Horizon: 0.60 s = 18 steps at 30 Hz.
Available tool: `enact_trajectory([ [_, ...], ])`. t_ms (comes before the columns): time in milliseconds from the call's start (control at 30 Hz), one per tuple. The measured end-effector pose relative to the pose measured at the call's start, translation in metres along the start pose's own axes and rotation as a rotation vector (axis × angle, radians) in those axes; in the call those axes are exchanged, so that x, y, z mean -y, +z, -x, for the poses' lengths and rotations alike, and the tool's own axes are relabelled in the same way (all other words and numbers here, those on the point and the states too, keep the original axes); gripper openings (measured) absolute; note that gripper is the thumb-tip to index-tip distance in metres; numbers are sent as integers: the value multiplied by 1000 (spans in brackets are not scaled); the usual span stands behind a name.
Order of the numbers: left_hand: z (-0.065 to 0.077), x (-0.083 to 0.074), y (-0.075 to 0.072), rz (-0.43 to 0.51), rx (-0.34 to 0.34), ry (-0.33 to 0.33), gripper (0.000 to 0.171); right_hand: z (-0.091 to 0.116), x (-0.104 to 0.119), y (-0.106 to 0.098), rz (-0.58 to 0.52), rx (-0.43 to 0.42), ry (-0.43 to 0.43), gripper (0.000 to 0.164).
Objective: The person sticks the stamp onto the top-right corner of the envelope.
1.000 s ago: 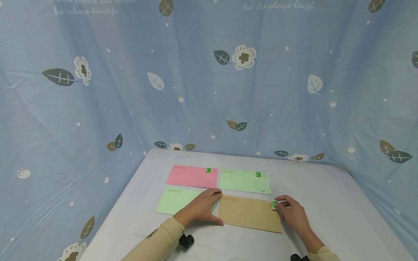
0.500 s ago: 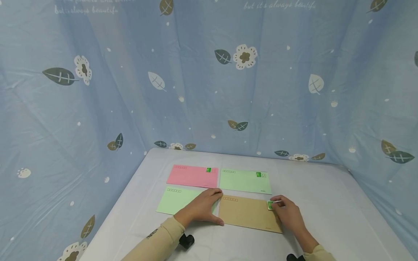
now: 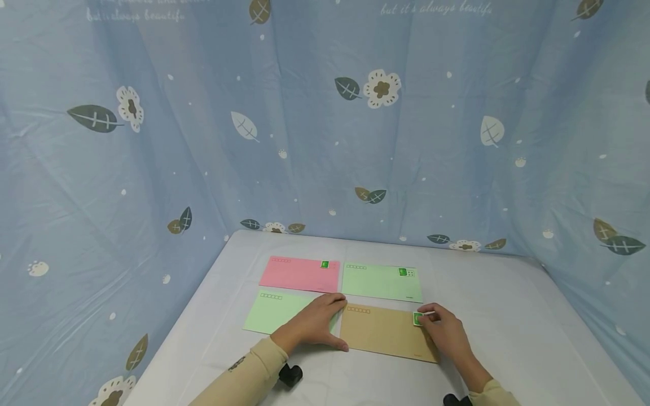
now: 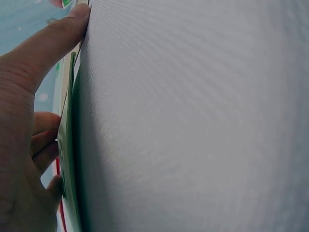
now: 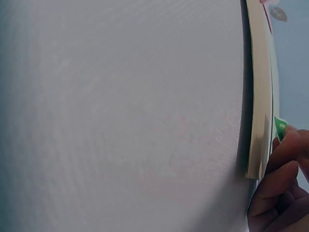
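Observation:
A small green stamp with a white border (image 3: pixel 417 319) is pinched between the fingertips of my right hand (image 3: pixel 447 332), at the upper right corner of a brown envelope (image 3: pixel 381 332). In the right wrist view the stamp (image 5: pixel 280 127) stands tilted at the fingers, by the envelope's edge (image 5: pixel 259 96). My left hand (image 3: pixel 315 321) lies spread over the right part of a green envelope (image 3: pixel 274 313), its fingertips and thumb at the brown envelope's left edge. The left wrist view shows the left thumb (image 4: pixel 58 41) stretched out. The hand hides part of the green envelope.
Behind these lie a pink envelope (image 3: pixel 299 275) and another green envelope (image 3: pixel 378 282), each with a green stamp at its upper right. A white cloth covers the table (image 3: pixel 508 316). A blue patterned curtain (image 3: pixel 304 141) hangs around the back and sides.
My right hand has moved left with the stamp, from the brown envelope's right edge to just inside its upper right corner. The left hand has stayed in place.

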<state>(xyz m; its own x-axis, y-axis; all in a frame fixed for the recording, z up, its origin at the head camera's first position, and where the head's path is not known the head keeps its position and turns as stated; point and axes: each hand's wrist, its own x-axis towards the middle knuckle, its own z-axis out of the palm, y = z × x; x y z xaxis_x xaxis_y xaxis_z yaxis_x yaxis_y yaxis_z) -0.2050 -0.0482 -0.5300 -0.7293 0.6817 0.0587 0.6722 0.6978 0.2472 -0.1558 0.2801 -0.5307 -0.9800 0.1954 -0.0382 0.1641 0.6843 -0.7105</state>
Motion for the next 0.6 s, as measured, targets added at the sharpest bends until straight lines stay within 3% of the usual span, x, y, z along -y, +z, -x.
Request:
enact_trajectory([
  [367,0,2,2,12,-4,0,111,-1,3,3,3,-2,-17,19],
  [600,0,1,1,14,-3,-3,112,-2,5,5,64,0,-20,18],
])
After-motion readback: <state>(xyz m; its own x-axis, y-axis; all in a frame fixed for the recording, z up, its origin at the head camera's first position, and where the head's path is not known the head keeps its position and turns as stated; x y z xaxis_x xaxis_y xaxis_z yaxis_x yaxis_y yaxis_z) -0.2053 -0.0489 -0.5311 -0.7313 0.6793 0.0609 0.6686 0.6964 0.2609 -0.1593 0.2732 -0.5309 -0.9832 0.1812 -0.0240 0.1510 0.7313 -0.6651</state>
